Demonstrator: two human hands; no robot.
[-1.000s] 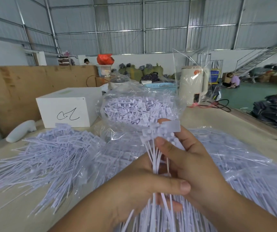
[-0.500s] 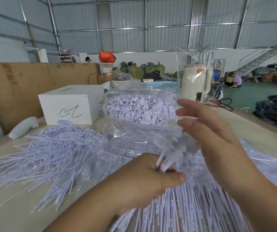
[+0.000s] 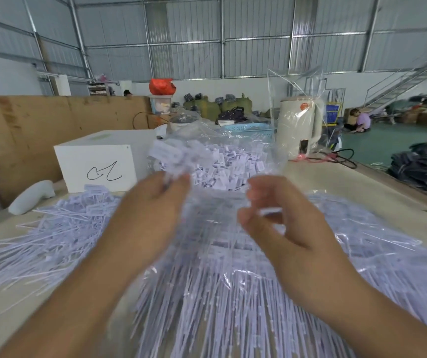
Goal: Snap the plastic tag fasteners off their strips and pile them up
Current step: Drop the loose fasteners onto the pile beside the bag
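Two hands: left hand (image 3: pixel 153 218) fingers pinch blurred tag fasteners (image 3: pixel 171 156); right hand (image 3: pixel 284 228) fingers loosely curled, empty

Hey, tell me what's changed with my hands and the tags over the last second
The hands have come apart. The left hand lifted the bunch of fasteners up toward the bagged tags and still pinches it. The right hand let go, moved right and looks empty now, fingers loosely curled, though it is blurred. The loose pile, white box and kettle have not moved.
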